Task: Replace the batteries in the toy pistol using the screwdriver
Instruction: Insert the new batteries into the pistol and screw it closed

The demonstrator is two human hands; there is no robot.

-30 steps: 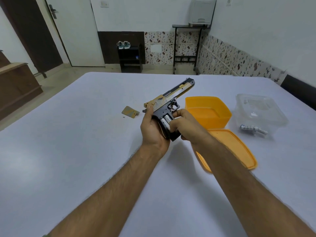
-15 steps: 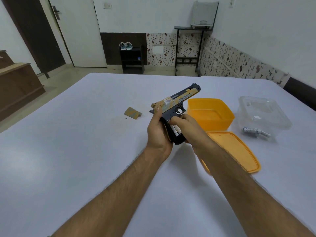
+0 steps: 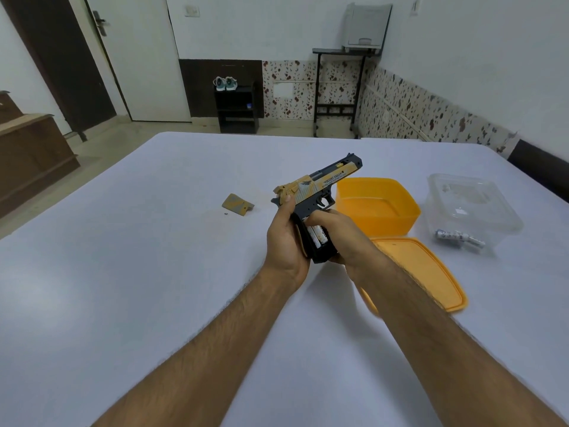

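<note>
Toy pistol (image 3: 320, 192): I see it held above the worktop (image 3: 154, 241).
Left grip (image 3: 284, 238): closed round handle.
Right grip (image 3: 338, 234): fingers pressing batteries (image 3: 317, 237).
Risk: cells springing out, cover (image 3: 237, 204) off; loose screw (image 3: 226, 214) rolling away.

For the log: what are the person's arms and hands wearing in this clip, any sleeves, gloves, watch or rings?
Nothing worn is visible. Both forearms are bare right down to the frame's lower edge, with visible hair and no sleeve cuff. The left hand and right hand have no gloves; no watch or wristband shows, and no ring on the visible fingers.
</note>
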